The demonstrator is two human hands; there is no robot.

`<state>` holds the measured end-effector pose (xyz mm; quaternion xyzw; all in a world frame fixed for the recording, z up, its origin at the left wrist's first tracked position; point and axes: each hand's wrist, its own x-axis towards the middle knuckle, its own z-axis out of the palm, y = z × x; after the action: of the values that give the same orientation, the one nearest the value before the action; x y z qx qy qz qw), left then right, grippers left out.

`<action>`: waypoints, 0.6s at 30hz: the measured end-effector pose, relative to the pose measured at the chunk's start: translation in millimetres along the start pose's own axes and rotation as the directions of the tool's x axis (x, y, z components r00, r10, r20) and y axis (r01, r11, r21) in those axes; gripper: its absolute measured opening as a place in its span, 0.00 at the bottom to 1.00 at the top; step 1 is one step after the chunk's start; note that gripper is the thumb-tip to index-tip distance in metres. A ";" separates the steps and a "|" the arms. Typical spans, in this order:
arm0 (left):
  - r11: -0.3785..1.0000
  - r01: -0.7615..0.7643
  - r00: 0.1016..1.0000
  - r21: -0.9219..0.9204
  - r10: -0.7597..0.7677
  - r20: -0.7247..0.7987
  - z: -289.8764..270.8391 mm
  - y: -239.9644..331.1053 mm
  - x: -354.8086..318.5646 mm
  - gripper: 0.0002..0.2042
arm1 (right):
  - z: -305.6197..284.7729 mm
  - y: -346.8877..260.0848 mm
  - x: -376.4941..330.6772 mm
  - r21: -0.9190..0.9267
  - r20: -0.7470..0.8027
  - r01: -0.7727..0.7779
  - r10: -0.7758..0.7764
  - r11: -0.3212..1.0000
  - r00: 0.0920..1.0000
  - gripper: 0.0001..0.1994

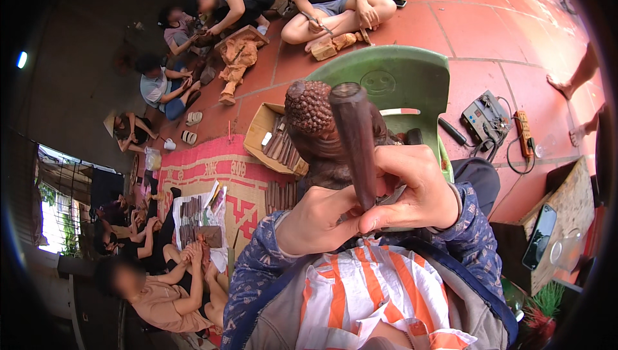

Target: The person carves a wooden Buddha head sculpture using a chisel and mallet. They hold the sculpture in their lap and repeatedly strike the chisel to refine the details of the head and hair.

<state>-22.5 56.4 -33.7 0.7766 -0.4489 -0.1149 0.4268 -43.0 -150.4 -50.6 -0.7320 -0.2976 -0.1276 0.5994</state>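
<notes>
A dark brown wooden tool handle (354, 137) stands nearly upright before me, its blunt round end up and its narrow end at my fingers. Any blade below is hidden. My left hand (318, 221) is closed, its fingertips pinching at that narrow end. From the other side my right hand (415, 186) closes there too, thumb and bent fingers around the lower part. Just behind the handle is a dark carved wooden head (309, 115) with knobbly curls, partly covered by handle and hands. It rests against or on a green plastic chair (412, 79).
Left of the carving, a cardboard box (261, 121) holds several wooden-handled tools, with more handles (278, 197) on the patterned mat (199, 157). A power box (484, 118) and orange power strip (524, 134) lie right. A phone (539, 237) rests on a wooden box. Several people sit ahead and left.
</notes>
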 end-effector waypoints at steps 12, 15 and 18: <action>0.968 -0.068 0.962 -0.242 -0.001 -0.274 -14.9 -10.3 -22.2 0.05 | 32.2 16.4 -12.0 -0.083 -0.072 0.128 -0.134 0.988 0.988 0.05; 0.921 -0.070 0.943 -0.382 -0.063 -0.326 -14.0 -2.7 -19.4 0.06 | 32.2 15.5 -10.3 -0.160 -0.080 0.157 -0.172 0.975 0.982 0.05; 0.883 -0.093 0.951 -0.460 -0.058 -0.304 -20.4 -2.6 -17.5 0.08 | 32.8 12.5 -7.2 -0.166 -0.105 0.182 -0.201 0.969 0.974 0.05</action>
<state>-19.5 82.4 -26.8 0.6544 -0.3424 -0.0934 0.6677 -46.9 -122.5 -72.7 -0.7353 -0.3193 -0.2519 0.5422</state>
